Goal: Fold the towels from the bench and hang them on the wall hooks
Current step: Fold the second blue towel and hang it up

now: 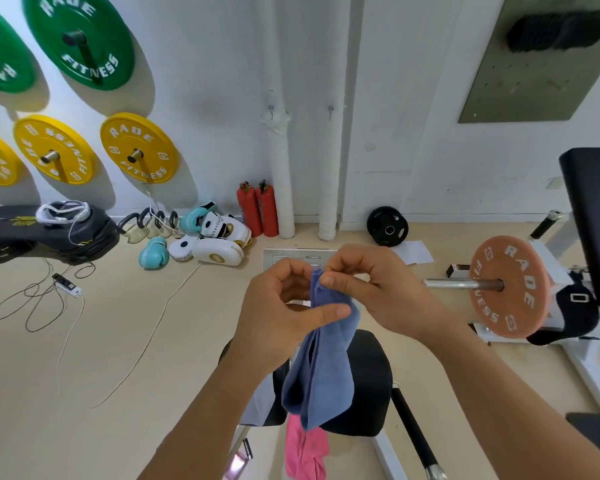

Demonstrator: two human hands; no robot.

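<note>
A blue towel [324, 368] hangs folded lengthwise in front of me, above the black padded bench [368, 382]. My left hand [281, 313] holds it near the top, thumb pressed across the cloth. My right hand [368, 289] pinches the towel's upper edge between thumb and fingers. A pink towel [305, 452] hangs off the bench below the blue one. Two small wall hooks [272, 108] [330, 109] sit on the white wall straight ahead, both bare.
Green and yellow weight plates [137, 148] hang on the left wall. Boxing gloves and pads [205, 237], two red extinguishers [257, 209] and cables lie on the floor. A barbell with an orange plate [506, 287] and a second bench stand at right.
</note>
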